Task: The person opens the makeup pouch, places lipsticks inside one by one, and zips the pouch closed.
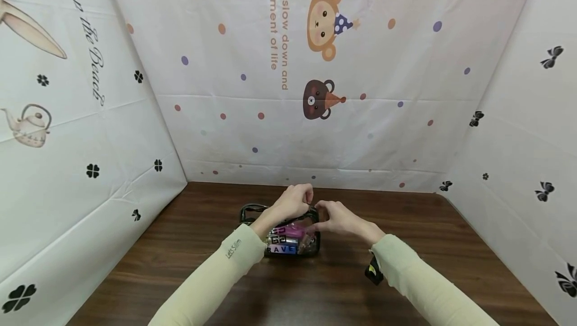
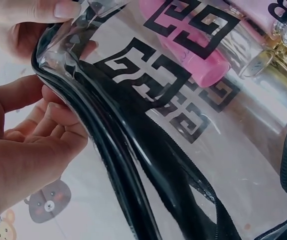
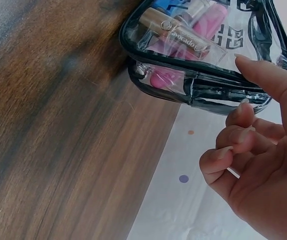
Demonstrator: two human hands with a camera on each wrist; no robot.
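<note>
A clear cosmetic bag (image 1: 281,249) with black trim stands on the table, its front printed with black patterns and letters. My left hand (image 1: 290,203) is at its top edge, fingers curled, pinching the black-trimmed rim (image 2: 101,130). At the upper right corner, my right hand (image 1: 340,220) pinches the bag between the thumb on its front panel and the bent fingers at its side (image 3: 228,95). Through the plastic show a pink bottle (image 2: 203,70), a gold-capped tube (image 3: 176,35) lettered "avocado", and other small containers. Whether the zipper is fully drawn cannot be made out.
The dark wooden table (image 1: 189,266) meets white printed cloth walls (image 1: 270,135) at the back and both sides. A black handle loop (image 1: 253,208) stands up at the bag's left. A small black device (image 1: 373,272) hangs at my right wrist.
</note>
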